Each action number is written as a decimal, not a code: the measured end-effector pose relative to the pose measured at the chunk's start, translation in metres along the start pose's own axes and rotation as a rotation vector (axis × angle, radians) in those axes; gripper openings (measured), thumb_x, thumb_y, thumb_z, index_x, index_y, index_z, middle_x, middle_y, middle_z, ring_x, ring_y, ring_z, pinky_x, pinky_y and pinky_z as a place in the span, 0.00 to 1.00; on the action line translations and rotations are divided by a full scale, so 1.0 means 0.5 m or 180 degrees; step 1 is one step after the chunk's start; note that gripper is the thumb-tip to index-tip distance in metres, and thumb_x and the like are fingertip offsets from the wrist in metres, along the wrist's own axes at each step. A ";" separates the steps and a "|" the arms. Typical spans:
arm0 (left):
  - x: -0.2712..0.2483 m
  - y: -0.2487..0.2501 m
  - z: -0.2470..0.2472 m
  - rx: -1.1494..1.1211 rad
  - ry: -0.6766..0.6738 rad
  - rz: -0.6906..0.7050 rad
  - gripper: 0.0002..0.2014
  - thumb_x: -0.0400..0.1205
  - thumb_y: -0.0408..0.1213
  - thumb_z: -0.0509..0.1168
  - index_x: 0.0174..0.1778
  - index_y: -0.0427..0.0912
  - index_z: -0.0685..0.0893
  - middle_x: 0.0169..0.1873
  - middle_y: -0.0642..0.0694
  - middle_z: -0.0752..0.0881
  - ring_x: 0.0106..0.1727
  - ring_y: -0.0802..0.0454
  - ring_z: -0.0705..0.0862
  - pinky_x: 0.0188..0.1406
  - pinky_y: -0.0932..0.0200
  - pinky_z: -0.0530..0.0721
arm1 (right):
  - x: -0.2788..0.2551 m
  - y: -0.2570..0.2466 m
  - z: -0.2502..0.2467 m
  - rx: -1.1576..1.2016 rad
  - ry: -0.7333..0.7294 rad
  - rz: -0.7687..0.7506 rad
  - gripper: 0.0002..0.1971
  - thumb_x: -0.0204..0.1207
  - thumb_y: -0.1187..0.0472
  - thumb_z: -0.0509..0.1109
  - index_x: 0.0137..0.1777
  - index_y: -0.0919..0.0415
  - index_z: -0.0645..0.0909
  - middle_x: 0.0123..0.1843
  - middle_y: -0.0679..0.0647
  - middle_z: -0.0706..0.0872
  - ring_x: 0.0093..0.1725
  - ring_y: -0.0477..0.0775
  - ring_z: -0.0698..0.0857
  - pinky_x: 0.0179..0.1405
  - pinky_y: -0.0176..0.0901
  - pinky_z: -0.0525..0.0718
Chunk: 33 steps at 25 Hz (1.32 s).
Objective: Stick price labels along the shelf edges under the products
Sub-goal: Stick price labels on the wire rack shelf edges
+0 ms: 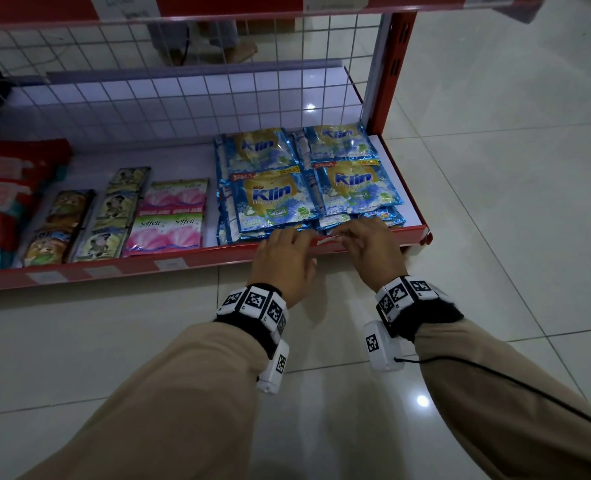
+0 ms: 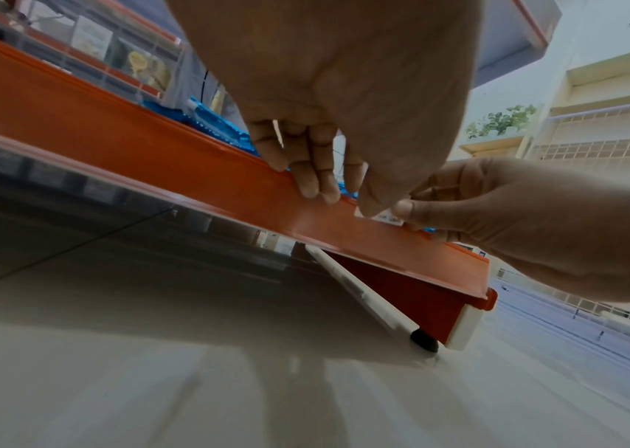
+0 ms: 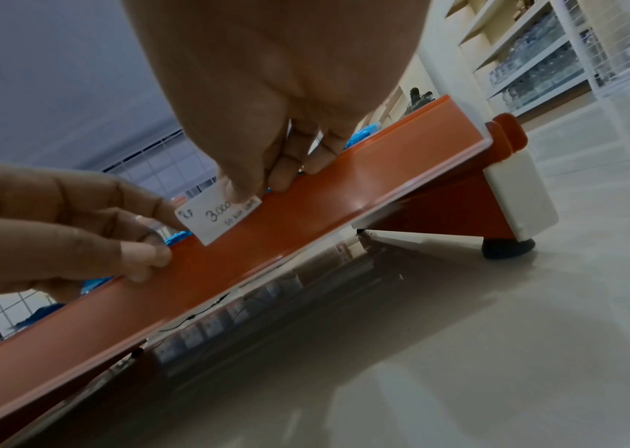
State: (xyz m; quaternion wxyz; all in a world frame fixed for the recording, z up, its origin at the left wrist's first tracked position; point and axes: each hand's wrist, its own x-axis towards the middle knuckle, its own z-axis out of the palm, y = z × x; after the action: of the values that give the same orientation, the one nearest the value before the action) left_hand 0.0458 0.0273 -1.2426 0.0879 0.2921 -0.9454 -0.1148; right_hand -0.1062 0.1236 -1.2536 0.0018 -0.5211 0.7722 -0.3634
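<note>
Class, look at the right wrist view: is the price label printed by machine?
No, the price label bears handwritten figures, "Rp 3.000".

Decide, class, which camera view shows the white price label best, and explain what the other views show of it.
The right wrist view: the price label faces the camera against the red shelf edge, its handwriting visible, pinched by both hands. The head view shows only a thin white sliver between the hands; the left wrist view only a small corner behind the fingertips.

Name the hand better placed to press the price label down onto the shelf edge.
Right, probably. The right hand already pinches the price label against the red shelf edge, thumb on its face. The left hand grips the edge beside it, touching only the label's corner.
</note>
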 end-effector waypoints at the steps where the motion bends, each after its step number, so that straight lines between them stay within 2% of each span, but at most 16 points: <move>1: -0.003 0.000 0.003 0.0120 -0.0039 0.0036 0.21 0.81 0.47 0.60 0.71 0.51 0.72 0.60 0.46 0.76 0.63 0.45 0.72 0.59 0.50 0.71 | 0.000 -0.002 0.004 -0.0060 -0.0040 -0.0033 0.05 0.76 0.66 0.71 0.50 0.61 0.87 0.44 0.58 0.87 0.48 0.61 0.79 0.45 0.45 0.72; 4: -0.002 0.003 0.009 0.0438 -0.0009 -0.0006 0.21 0.81 0.48 0.59 0.70 0.50 0.72 0.60 0.45 0.74 0.62 0.44 0.72 0.58 0.49 0.70 | -0.005 -0.009 0.006 -0.0303 -0.0158 -0.0170 0.07 0.76 0.65 0.70 0.51 0.63 0.86 0.47 0.60 0.86 0.49 0.63 0.79 0.48 0.52 0.77; 6: 0.001 0.006 0.010 0.0553 0.0009 -0.0047 0.21 0.82 0.47 0.59 0.71 0.50 0.72 0.61 0.45 0.75 0.63 0.44 0.72 0.59 0.48 0.69 | -0.009 -0.010 0.002 -0.0449 -0.0241 -0.0223 0.09 0.74 0.63 0.71 0.52 0.63 0.84 0.49 0.61 0.83 0.50 0.62 0.78 0.49 0.51 0.77; 11: 0.001 0.012 0.010 0.0771 0.0060 -0.0041 0.17 0.81 0.45 0.58 0.65 0.47 0.77 0.59 0.45 0.76 0.61 0.44 0.73 0.57 0.49 0.69 | -0.005 -0.016 0.000 -0.0917 -0.0553 -0.0322 0.06 0.76 0.65 0.69 0.49 0.66 0.85 0.48 0.63 0.82 0.50 0.65 0.78 0.45 0.55 0.78; 15: -0.004 0.007 0.007 0.0704 0.0086 0.0034 0.17 0.80 0.45 0.58 0.65 0.48 0.76 0.57 0.46 0.77 0.59 0.45 0.74 0.55 0.50 0.70 | -0.002 -0.014 0.000 -0.1154 -0.0635 -0.0401 0.08 0.78 0.63 0.69 0.50 0.66 0.87 0.49 0.63 0.83 0.50 0.65 0.78 0.42 0.55 0.81; 23: -0.001 0.008 0.006 0.0756 -0.0011 -0.0002 0.17 0.80 0.46 0.58 0.63 0.48 0.78 0.57 0.47 0.76 0.60 0.46 0.73 0.57 0.49 0.71 | -0.003 -0.010 0.000 -0.1150 -0.0598 -0.0448 0.06 0.78 0.64 0.69 0.49 0.64 0.87 0.48 0.63 0.83 0.49 0.65 0.78 0.40 0.55 0.81; 28: -0.004 0.007 0.003 0.0689 0.0005 0.0006 0.18 0.79 0.47 0.58 0.64 0.48 0.75 0.58 0.46 0.76 0.60 0.45 0.73 0.57 0.49 0.71 | -0.013 -0.007 0.003 -0.0938 -0.0350 -0.0458 0.06 0.73 0.64 0.73 0.48 0.63 0.85 0.46 0.61 0.83 0.48 0.64 0.79 0.42 0.53 0.80; 33: -0.005 0.008 0.003 0.0707 -0.0037 -0.0011 0.18 0.79 0.48 0.57 0.63 0.48 0.76 0.58 0.47 0.76 0.60 0.46 0.73 0.57 0.49 0.71 | -0.014 -0.006 0.005 -0.0989 -0.0274 -0.0498 0.03 0.73 0.66 0.73 0.45 0.63 0.86 0.45 0.61 0.83 0.46 0.65 0.79 0.36 0.52 0.81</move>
State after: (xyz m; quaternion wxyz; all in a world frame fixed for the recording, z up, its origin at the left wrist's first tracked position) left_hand 0.0454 0.0321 -1.2430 0.0493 0.3010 -0.9523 -0.0111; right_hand -0.0994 0.1271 -1.2564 -0.0739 -0.5887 0.7754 -0.2161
